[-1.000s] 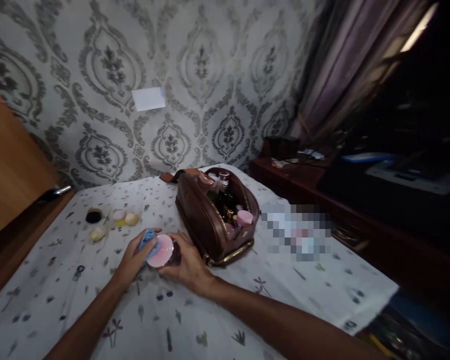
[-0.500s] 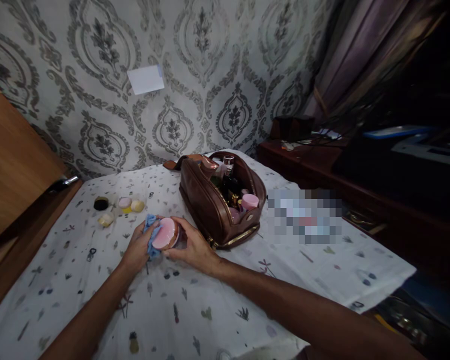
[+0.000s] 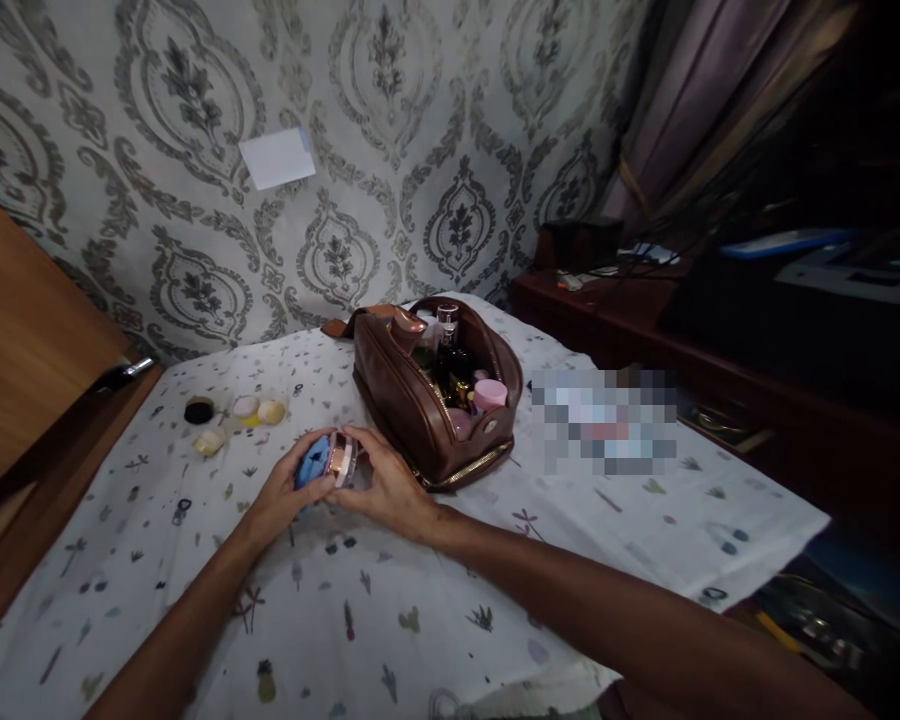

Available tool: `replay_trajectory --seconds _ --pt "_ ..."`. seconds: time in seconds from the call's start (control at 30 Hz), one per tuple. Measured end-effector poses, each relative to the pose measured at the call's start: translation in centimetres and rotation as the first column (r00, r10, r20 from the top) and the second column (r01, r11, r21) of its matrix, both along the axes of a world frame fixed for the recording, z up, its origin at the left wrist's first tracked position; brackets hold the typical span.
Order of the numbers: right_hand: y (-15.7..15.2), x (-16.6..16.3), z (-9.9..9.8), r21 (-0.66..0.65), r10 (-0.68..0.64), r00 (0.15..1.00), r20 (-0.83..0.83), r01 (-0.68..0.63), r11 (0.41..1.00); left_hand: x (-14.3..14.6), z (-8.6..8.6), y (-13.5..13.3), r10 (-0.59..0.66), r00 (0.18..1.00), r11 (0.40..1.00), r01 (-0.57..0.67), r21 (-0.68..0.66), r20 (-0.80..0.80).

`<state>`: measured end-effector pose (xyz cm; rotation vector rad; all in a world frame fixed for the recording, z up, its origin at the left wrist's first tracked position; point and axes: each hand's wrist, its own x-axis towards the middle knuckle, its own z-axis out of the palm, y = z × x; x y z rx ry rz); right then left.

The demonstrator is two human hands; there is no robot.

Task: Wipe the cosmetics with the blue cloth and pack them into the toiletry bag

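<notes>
Between my two hands, just above the patterned white cloth (image 3: 435, 590), is a small cosmetic jar (image 3: 342, 460) with a shiny coppery band and a clear base. My left hand (image 3: 281, 490) is closed around a blue cloth (image 3: 313, 462) and presses it over the jar's lid. The fingers and thumb of my right hand (image 3: 382, 485) grip the jar's base from the right. Close behind my right hand stands an open brown toiletry bag (image 3: 390, 375), holding several bottles and a pink-lidded jar (image 3: 490, 394).
Several tiny pots (image 3: 246, 408) and a black-topped pot (image 3: 199, 409) sit at the cloth's left. A blurred-out patch (image 3: 604, 420) lies right of the bag. Wooden furniture (image 3: 30, 340) borders the left, a dark red cabinet (image 3: 570, 310) the right, and a patterned wall (image 3: 390, 200) the back.
The jar has turned so its side faces me, and the blue cloth has moved from the lid's edge to over the lid. The view has shifted slightly.
</notes>
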<state>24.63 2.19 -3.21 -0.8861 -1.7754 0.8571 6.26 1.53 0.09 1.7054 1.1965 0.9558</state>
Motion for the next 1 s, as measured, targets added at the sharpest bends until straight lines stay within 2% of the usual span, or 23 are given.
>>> replay_trajectory --seconds 0.17,0.3,0.4,0.6,0.73,0.9,1.0 --pt "-0.1 0.2 0.1 0.017 0.01 0.999 0.035 -0.011 1.0 0.4 -0.3 0.0 0.056 0.998 0.998 -0.055 0.033 -0.037" --pt "-0.4 0.3 0.0 0.118 0.017 0.998 0.062 -0.024 0.993 0.6 -0.7 0.1 0.101 0.995 0.994 -0.101 0.029 -0.007" --pt "-0.6 0.3 0.0 0.15 0.006 0.997 0.083 -0.018 0.989 0.6 -0.8 0.0 0.086 0.996 0.996 -0.086 0.008 0.026" --pt "-0.8 0.7 0.6 0.017 0.027 0.999 0.034 -0.028 0.999 0.4 -0.8 -0.1 0.075 0.994 0.997 -0.074 -0.024 0.078" --pt "-0.8 0.8 0.8 -0.069 0.081 0.997 -0.011 -0.082 0.994 0.3 -1.0 0.0 0.029 0.997 0.998 -0.033 0.05 0.071" --pt "-0.5 0.6 0.6 -0.208 0.096 0.991 -0.09 -0.113 0.972 0.3 -1.3 -0.1 0.032 0.999 0.995 -0.034 0.096 0.022" --pt "-0.4 0.6 0.7 -0.245 0.116 0.986 -0.119 -0.143 0.959 0.3 -1.3 -0.2 0.033 0.999 0.993 -0.036 0.112 0.025"
